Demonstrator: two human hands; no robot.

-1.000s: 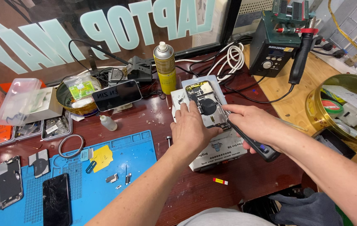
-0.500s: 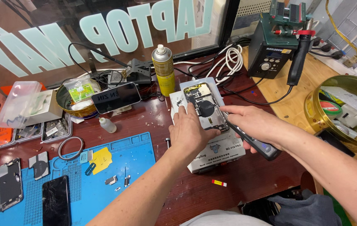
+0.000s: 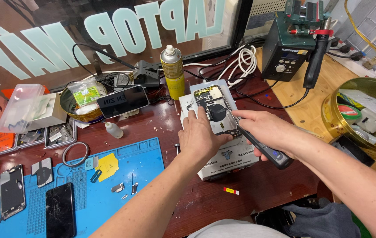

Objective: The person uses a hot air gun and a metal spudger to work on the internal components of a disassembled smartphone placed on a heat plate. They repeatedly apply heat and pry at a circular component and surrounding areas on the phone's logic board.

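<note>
The opened phone lies on a white box at centre. The left hand, at its seven o'clock, presses flat on it, fingers spread. The right hand, at four o'clock, grips a dark screwdriver, forefinger extended to the phone. A yellow spray can stands at eleven o'clock.

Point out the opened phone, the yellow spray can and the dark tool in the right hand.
opened phone [image 3: 215, 107], head view, round black coil.
yellow spray can [image 3: 173, 72], head view, mid-body.
dark tool [image 3: 267, 151], head view, handle below the right hand.
</note>
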